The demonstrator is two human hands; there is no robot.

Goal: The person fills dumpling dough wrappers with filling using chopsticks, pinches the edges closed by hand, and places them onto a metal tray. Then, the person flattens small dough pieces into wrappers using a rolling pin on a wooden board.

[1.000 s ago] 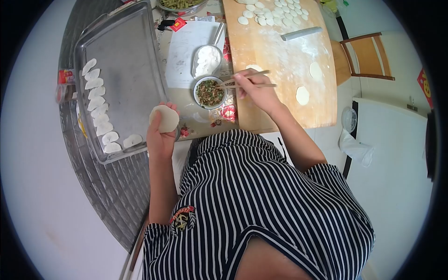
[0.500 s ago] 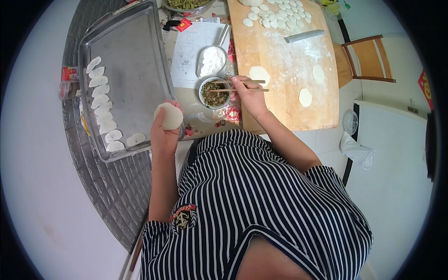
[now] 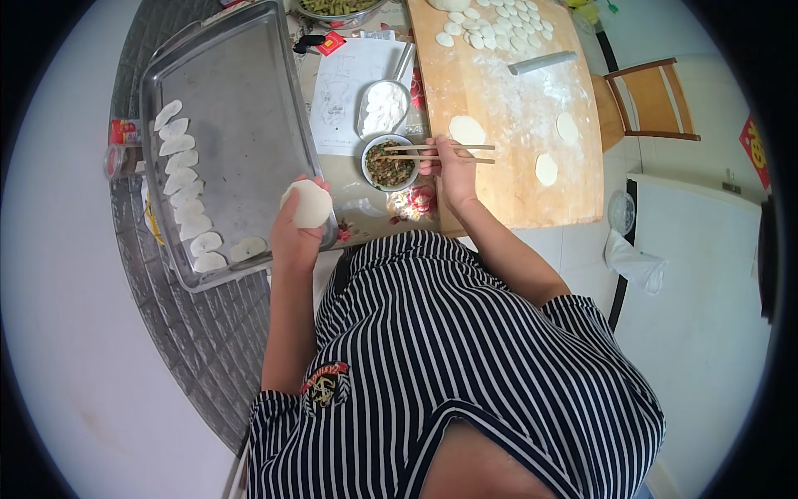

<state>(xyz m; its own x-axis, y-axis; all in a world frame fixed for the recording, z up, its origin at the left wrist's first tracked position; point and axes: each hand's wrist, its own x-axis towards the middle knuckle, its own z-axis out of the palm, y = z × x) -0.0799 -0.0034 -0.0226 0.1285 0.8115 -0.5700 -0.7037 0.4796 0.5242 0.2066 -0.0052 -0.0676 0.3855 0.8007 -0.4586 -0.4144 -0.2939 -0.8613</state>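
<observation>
My left hand (image 3: 296, 234) holds a round, flat dumpling wrapper (image 3: 312, 205), thumb over its edge, beside the right rim of a metal tray (image 3: 241, 141). Chopsticks (image 3: 465, 154) are gripped in my right hand (image 3: 454, 176), their tips over a small bowl (image 3: 366, 170) of chopped green and brown filling (image 3: 389, 168). Folded dumplings (image 3: 182, 180) lie in a row down the tray's left side, with another (image 3: 248, 249) near its bottom edge.
A floured wooden board (image 3: 515, 200) bears rolled wrappers (image 3: 467, 130), a rolling pin (image 3: 542, 62) and many small dough pieces (image 3: 507, 25). Behind the filling bowl, a metal scoop (image 3: 384, 108) of white flour lies on a paper sheet (image 3: 337, 104). A chair (image 3: 652, 100) stands beyond the board.
My right hand and the chopsticks have shifted slightly right over the bowl. The view has moved a little; my left hand still holds the wrapper near the tray.
</observation>
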